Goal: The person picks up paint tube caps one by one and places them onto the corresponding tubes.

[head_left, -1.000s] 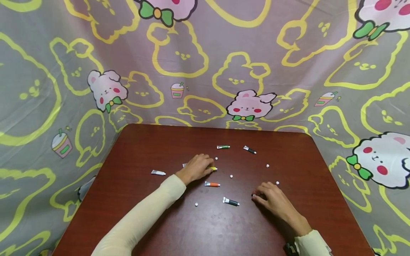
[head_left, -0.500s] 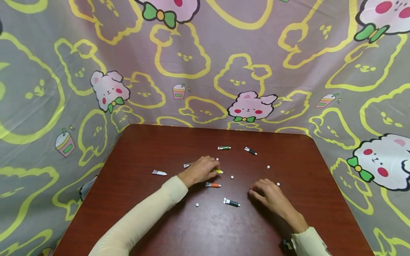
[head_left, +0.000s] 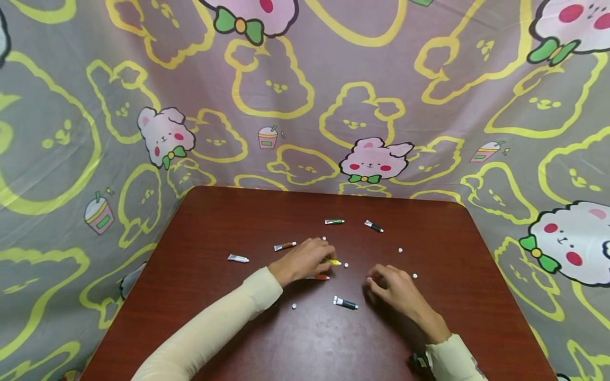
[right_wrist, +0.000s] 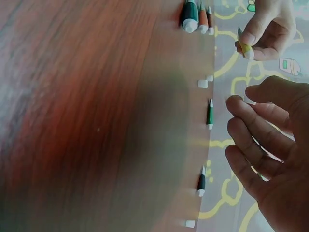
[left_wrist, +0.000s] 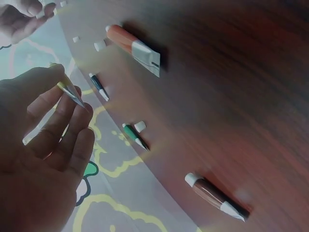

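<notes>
Head view: left hand [head_left: 305, 260] fingers pinch a yellow tube [head_left: 333, 262]; right hand [head_left: 397, 291] fingers pinch a white cap [head_left: 369, 278].

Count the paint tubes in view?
7: white tube far left, brown tube, green tube, black tube, yellow tube in left hand, orange tube beside it, dark tube nearest. None seemingly hidden.

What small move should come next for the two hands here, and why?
Probably bring the hands together. The left hand pinches the yellow tube just above the table, and the right hand hovers nearby with curled fingers, seemingly holding a small white cap, though that is hard to tell. More caps lie loose around them.
</notes>
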`<control>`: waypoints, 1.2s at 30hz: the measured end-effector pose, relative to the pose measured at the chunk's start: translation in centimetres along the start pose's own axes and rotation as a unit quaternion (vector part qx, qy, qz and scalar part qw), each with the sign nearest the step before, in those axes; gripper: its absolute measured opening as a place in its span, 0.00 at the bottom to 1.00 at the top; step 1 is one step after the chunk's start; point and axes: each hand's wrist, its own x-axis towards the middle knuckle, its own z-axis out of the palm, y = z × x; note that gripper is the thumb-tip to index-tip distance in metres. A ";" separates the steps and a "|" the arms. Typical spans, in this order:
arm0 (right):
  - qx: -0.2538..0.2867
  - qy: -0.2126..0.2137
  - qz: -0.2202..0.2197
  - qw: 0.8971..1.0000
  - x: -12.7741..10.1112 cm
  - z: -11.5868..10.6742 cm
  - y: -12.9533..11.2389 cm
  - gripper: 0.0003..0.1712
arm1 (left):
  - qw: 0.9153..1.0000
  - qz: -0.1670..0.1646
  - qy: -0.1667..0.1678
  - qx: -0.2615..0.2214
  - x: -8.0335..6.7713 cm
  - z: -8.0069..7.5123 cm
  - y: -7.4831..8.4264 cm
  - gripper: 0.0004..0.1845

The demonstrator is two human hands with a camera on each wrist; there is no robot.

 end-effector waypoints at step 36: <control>0.028 0.053 -0.029 0.998 1.8 1.7 -1.3 0.11 | 1.000 -0.001 -0.004 -0.021 -0.7 0.1 1.4 0.06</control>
